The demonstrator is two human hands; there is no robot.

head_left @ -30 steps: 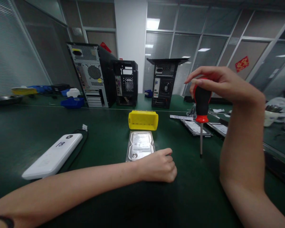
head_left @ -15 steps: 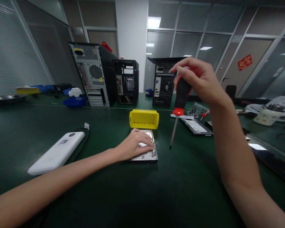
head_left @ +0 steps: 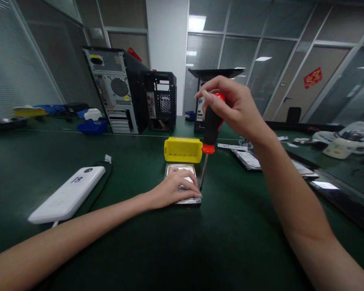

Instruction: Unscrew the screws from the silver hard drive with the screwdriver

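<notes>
A silver hard drive (head_left: 193, 201) lies flat on the green table in front of me. My left hand (head_left: 182, 185) is laid across its top, holding it, with fingertips at the right edge; much of the drive is hidden under it. My right hand (head_left: 229, 101) grips a screwdriver (head_left: 211, 125) by its black and red handle from above. The shaft points down, slightly tilted, and its tip is at the drive's right edge, close to my left fingertips. Whether the tip sits in a screw I cannot tell.
Just behind the drive stands a yellow bin (head_left: 183, 150). A white power bank (head_left: 68, 194) with a cable lies to the left. Computer cases (head_left: 118, 89) stand at the back. Another hard drive (head_left: 247, 159) lies to the right, and a phone (head_left: 327, 188) farther right.
My right hand has brought the screwdriver left and its tip to the drive's edge. My left fingers have slid toward the drive's right edge.
</notes>
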